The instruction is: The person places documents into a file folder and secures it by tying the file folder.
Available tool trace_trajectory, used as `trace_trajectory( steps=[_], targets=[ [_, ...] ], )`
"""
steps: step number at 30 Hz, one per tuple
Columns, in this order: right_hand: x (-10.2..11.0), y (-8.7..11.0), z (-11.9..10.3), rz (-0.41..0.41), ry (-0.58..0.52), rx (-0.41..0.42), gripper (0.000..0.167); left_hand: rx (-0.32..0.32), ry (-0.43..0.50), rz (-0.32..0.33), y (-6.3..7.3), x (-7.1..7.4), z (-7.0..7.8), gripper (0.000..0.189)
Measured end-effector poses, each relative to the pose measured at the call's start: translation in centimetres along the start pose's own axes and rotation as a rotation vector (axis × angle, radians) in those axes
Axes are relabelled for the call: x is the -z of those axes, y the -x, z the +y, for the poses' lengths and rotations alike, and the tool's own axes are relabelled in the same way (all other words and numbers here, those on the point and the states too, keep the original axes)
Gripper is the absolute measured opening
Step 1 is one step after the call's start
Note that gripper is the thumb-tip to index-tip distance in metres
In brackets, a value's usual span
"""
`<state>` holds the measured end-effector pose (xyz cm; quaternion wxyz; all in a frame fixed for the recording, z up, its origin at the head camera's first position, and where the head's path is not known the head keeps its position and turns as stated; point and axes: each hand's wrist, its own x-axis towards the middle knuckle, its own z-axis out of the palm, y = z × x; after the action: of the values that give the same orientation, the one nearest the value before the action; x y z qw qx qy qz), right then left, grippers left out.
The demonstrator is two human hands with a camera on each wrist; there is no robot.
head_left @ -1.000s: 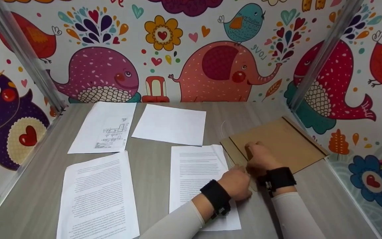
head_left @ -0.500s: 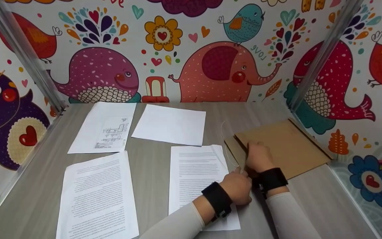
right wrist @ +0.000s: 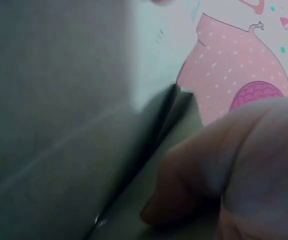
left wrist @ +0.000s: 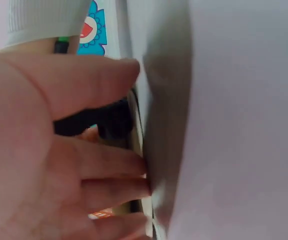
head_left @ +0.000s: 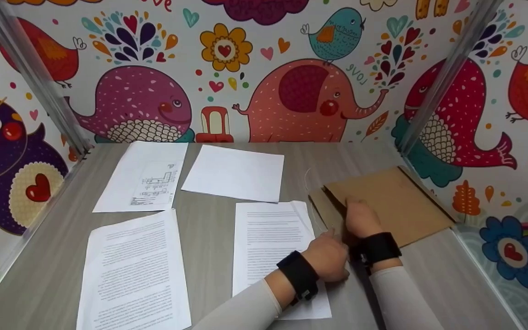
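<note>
A brown kraft paper envelope [head_left: 397, 206] lies on the right side of the table, its flap folded out to the left. A thin white string [head_left: 307, 178] loops beside the flap. My right hand [head_left: 364, 219] grips the mouth edge of the envelope, which stands slightly raised over a dark gap. In the right wrist view its thumb [right wrist: 166, 195] bends against the panel beside that gap; the other fingers are hidden. My left hand [head_left: 328, 257] is at the flap's near corner. In the left wrist view, its thumb and fingers are apart, fingertips at the flap's edge.
A printed text sheet [head_left: 268, 247] lies partly under the left arm. Another text sheet [head_left: 135, 270] is at the left front. Behind lie a sheet with a drawing [head_left: 147, 176] and a blank sheet [head_left: 236, 172]. Patterned walls [head_left: 291, 101] border the table.
The envelope has shifted slightly right, and its mouth edge has lifted away from the flap. My right hand has moved a little with it; the left hand stays at the near corner.
</note>
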<state>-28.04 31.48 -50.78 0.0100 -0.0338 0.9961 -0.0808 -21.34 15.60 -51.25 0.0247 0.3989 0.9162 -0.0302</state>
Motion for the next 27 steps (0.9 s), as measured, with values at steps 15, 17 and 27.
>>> trace_trajectory(
  steps=[15, 17, 27],
  targets=[
    [1.0, 0.3, -0.3, -0.015, 0.007, 0.084, 0.056, -0.056, 0.007, -0.067, -0.7, -0.7, -0.4, 0.077],
    [1.6, 0.3, -0.2, 0.006, 0.019, 0.074, 0.054, -0.057, -0.009, -0.066, -0.6, -0.6, -0.4, 0.078],
    [3.7, 1.5, -2.1, 0.212, 0.054, -0.016, 0.050, -0.080, -0.005, -0.018, -0.6, -0.8, -0.5, 0.066]
  ],
)
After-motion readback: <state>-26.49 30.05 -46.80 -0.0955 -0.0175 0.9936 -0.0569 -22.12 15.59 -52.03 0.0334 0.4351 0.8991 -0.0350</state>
